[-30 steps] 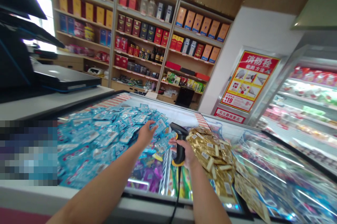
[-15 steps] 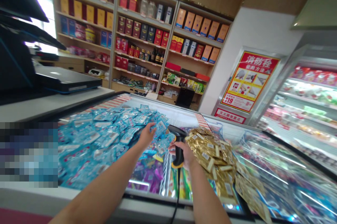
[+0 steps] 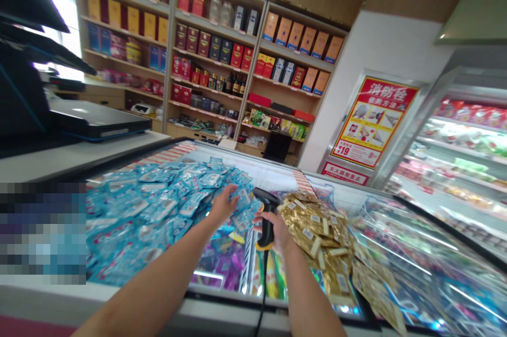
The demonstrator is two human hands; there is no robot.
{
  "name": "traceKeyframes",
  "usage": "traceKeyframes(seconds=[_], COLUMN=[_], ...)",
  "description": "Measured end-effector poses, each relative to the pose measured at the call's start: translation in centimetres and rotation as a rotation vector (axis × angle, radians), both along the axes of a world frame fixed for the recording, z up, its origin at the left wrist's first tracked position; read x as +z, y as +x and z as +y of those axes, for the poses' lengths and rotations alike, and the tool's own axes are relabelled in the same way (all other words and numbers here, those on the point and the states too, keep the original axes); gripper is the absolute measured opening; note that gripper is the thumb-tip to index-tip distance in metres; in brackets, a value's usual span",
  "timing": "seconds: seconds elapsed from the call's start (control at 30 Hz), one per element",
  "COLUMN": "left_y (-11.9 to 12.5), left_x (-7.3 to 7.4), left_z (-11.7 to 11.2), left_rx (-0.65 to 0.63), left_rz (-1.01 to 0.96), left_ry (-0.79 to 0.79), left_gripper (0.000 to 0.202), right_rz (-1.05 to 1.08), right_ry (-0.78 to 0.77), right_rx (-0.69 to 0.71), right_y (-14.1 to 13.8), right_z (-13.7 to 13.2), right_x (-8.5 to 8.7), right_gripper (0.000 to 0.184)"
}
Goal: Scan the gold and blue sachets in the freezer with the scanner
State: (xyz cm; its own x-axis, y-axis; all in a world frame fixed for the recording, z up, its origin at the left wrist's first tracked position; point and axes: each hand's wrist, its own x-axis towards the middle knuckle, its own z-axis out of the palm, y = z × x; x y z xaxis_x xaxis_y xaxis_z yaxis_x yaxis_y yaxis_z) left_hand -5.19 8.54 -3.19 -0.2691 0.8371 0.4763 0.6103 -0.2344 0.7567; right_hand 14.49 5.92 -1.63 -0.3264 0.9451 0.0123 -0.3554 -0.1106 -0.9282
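My left hand (image 3: 224, 204) is closed on the edge of a small blue packet (image 3: 242, 197), at the right side of a wide pile of similar blue packets (image 3: 158, 202). My right hand (image 3: 276, 227) is wrapped round the black and yellow handle of a barcode scanner (image 3: 268, 221). The scanner's head points up and to the left, close to the held packet, and its cable hangs down toward me. Beneath the scanner's left side lie a few more blue packets (image 3: 242, 220). A heap of gold packets (image 3: 317, 228) lies to the right of my right hand.
Both piles rest on a glass-topped freezer (image 3: 253, 168), with colourful packs showing through it. On the left, a counter (image 3: 99, 152) carries a dark machine with a flat silver top (image 3: 95, 115). Shelves of boxed goods (image 3: 214, 52) stand behind; a lit display fridge (image 3: 463, 152) is at right.
The blue packet in my left hand has moved slightly down and changed its tilt. My right hand and the scanner have shifted slightly left.
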Motion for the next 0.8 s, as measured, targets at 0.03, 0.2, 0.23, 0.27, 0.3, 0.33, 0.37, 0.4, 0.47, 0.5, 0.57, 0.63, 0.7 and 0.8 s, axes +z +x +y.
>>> traceKeyframes(seconds=[0.03, 0.2, 0.23, 0.27, 0.3, 0.33, 0.37, 0.4, 0.47, 0.5, 0.57, 0.63, 0.7, 0.8], left_y=[0.2, 1.4, 1.6, 1.7, 1.9, 2.0, 2.0, 2.1, 2.2, 2.3, 2.3, 2.4, 2.5, 2.6], left_x=[0.0, 0.3, 0.6, 0.9, 1.2, 1.6, 1.9, 2.1, 2.5, 2.6, 2.6, 2.5, 2.5, 2.6], left_z=[0.0, 0.4, 0.7, 1.1, 1.6, 2.2, 2.8, 3.5, 4.9, 5.6, 6.8, 7.8, 8.4, 9.0], left_rx=[-0.019, -0.048, -0.043, -0.029, -0.007, 0.023, 0.053, 0.078, 0.130, 0.153, 0.186, 0.203, 0.212, 0.241], left_rz=[0.082, 0.422, 0.458, 0.494, 0.536, 0.574, 0.599, 0.616, 0.612, 0.598, 0.571, 0.554, 0.535, 0.476], left_ry=[-0.025, -0.052, -0.031, -0.013, -0.002, -0.005, -0.022, -0.051, -0.137, -0.181, -0.245, -0.271, -0.277, -0.267], left_gripper=[0.040, 0.032, 0.031, 0.031, 0.033, 0.034, 0.035, 0.036, 0.039, 0.041, 0.042, 0.037, 0.033, 0.031], right_rz=[0.004, 0.030, 0.025, 0.018, 0.011, 0.006, 0.004, 0.006, 0.011, 0.015, 0.021, 0.021, 0.011, -0.001], right_ry=[-0.011, -0.025, -0.027, -0.028, -0.029, -0.028, -0.027, -0.027, -0.032, -0.037, -0.048, -0.056, -0.062, -0.070], right_rx=[-0.014, -0.043, -0.047, -0.052, -0.059, -0.067, -0.076, -0.085, -0.092, -0.095, -0.105, -0.121, -0.131, -0.138], right_y=[-0.1, -0.4, -0.5, -0.5, -0.6, -0.7, -0.7, -0.8, -0.9, -0.9, -0.9, -1.0, -1.0, -1.0], right_z=[0.1, 0.4, 0.5, 0.6, 0.7, 0.8, 0.8, 0.9, 1.1, 1.2, 1.3, 1.5, 1.6, 1.7], right_x=[-0.1, -0.3, -0.4, -0.4, -0.4, -0.5, -0.5, -0.5, -0.6, -0.6, -0.6, -0.7, -0.7, -0.6], right_gripper=[0.032, 0.032, 0.032, 0.032, 0.031, 0.031, 0.032, 0.032, 0.032, 0.032, 0.031, 0.031, 0.030, 0.030])
